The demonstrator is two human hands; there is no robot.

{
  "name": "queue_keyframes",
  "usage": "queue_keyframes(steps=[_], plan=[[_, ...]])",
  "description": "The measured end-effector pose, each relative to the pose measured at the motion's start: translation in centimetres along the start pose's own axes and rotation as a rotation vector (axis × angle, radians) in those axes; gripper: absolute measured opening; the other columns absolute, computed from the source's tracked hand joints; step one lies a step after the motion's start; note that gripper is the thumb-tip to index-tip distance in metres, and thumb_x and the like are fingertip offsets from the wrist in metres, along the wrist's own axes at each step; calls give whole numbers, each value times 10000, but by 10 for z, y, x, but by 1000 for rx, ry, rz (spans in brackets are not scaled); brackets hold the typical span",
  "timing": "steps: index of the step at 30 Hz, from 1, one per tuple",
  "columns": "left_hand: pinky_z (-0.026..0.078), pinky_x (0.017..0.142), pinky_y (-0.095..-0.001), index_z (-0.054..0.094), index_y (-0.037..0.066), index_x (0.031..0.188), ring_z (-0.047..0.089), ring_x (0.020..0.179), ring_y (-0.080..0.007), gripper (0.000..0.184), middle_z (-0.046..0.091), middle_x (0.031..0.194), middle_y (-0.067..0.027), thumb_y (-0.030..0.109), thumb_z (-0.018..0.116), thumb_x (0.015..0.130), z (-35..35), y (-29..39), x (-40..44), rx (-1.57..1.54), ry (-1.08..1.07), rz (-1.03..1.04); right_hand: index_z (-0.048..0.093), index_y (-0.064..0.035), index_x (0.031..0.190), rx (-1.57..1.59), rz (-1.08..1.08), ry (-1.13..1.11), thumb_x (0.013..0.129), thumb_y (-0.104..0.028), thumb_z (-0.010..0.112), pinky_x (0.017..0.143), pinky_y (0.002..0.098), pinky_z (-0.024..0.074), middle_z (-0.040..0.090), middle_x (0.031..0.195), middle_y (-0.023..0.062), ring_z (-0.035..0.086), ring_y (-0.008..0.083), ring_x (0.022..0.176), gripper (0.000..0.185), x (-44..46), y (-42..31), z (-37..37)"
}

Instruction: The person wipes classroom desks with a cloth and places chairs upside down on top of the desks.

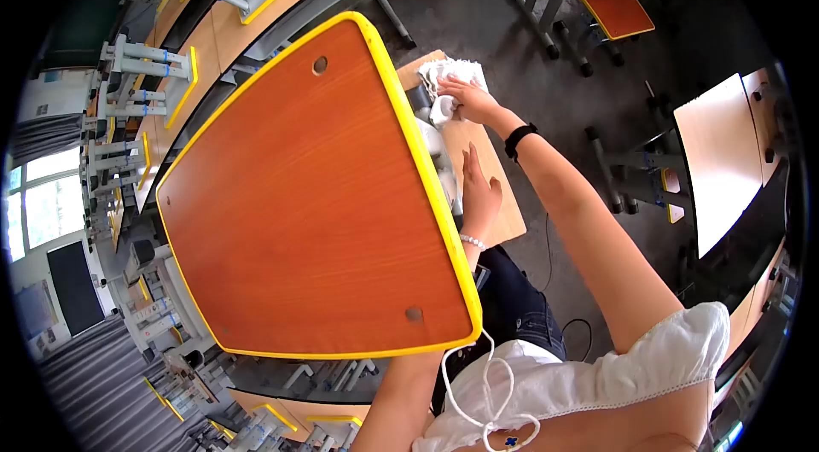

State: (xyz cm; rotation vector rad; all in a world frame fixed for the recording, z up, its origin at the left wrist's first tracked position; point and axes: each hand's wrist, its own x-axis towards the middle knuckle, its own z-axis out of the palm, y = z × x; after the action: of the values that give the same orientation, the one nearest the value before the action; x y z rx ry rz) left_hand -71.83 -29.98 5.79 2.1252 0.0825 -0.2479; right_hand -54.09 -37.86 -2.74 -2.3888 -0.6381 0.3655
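Observation:
A large reddish-brown board with a yellow rim [307, 196] fills the middle of the head view and hides part of my left arm. Past its right edge, my left hand [482, 196] is open, with its fingers apart, beside white bundles [430, 140] on a light wooden surface [499, 200]. My right hand [469, 99] lies farther out, its fingers stretched over a crumpled white cloth [456, 70]. A rounded white piece [442, 110] sits under that palm. The right thumb is hidden. A dark grey cylinder [418, 99] is close by, partly covered by the board.
Light-topped desks with upturned yellow-rimmed stools [183, 81] line the left side. White-topped desks [717, 162] stand at the right, and a yellow-rimmed stool [618, 14] is at the upper right. A dark cable [578, 324] runs over the grey floor near my legs.

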Motion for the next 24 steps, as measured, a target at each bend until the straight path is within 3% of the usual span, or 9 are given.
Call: queue_keyframes(steps=[5, 9, 11, 13, 15, 17, 19, 21, 24], plan=[[293, 998, -391, 342, -33, 1246, 358, 1184, -379, 511, 392, 1241, -265, 11, 507, 764, -9, -26, -54, 85, -180, 168, 437, -203, 1245, 5, -19, -70, 604, 2, 647, 1011, 556, 235, 253, 1417, -29, 192, 245, 1320, 705, -89, -22, 13], [371, 931, -367, 479, -12, 1143, 482, 1079, -328, 375, 525, 1124, -198, 170, 549, 823, -64, -58, -115, 38, -655, 138, 357, -204, 1312, -68, 14, -216, 629, 12, 604, 1018, 519, 244, 210, 1433, 9, 178, 246, 1324, 757, -197, -58, 36], [372, 934, -350, 488, 40, 1161, 481, 1091, -304, 373, 509, 1180, -158, 222, 529, 837, -89, -122, -173, -125, -281, -89, 346, -205, 1317, -117, 49, -247, 657, 1, 563, 1018, 500, 250, 231, 1422, 19, 190, 242, 1321, 724, -242, -79, 46], [376, 928, -348, 493, 49, 1161, 475, 1103, -294, 382, 501, 1206, -150, 243, 524, 833, -138, -91, -177, 413, -302, -25, 394, -201, 1287, -109, 59, -274, 665, 22, 528, 1017, 507, 245, 237, 1420, 18, 202, 234, 1317, 674, -274, -92, 56], [411, 870, -394, 523, 20, 1093, 514, 1011, -337, 325, 553, 1102, -187, 211, 506, 831, -181, -71, -187, 426, -90, -12, 434, -155, 1258, -52, 154, -339, 678, 9, 521, 1022, 452, 264, 340, 1367, 62, 266, 247, 1290, 609, -281, -106, 41], [413, 852, -386, 519, 1, 1079, 541, 973, -326, 322, 562, 1065, -200, 215, 521, 838, -222, -64, -195, 260, 21, -231, 465, -94, 1221, 352, 258, -198, 686, -7, 519, 966, 387, 346, 494, 1210, 155, 422, 286, 1178, 545, -277, -93, 39], [415, 840, -367, 508, -15, 1076, 545, 987, -288, 337, 561, 1056, -197, 219, 549, 836, -253, -56, -204, 156, 209, -450, 498, -33, 1152, 389, 278, -172, 674, 34, 503, 796, 370, 438, 584, 965, 231, 555, 350, 949, 483, -263, -75, 26], [409, 855, -350, 480, -13, 1110, 524, 1032, -256, 408, 534, 1104, -188, 252, 592, 822, -259, -84, -205, 134, 541, -292, 514, -6, 1078, 427, 196, -130, 674, 53, 489, 776, 326, 439, 592, 908, 201, 578, 301, 900, 409, -239, -112, -34], [368, 917, -361, 387, 11, 1223, 461, 1117, -263, 536, 469, 1204, -175, 261, 620, 810, -269, -78, -187, -78, 597, -213, 514, 15, 1017, 557, 71, 151, 706, 62, 472, 753, 277, 424, 570, 851, 128, 538, 155, 833, 318, -219, -154, -75]])
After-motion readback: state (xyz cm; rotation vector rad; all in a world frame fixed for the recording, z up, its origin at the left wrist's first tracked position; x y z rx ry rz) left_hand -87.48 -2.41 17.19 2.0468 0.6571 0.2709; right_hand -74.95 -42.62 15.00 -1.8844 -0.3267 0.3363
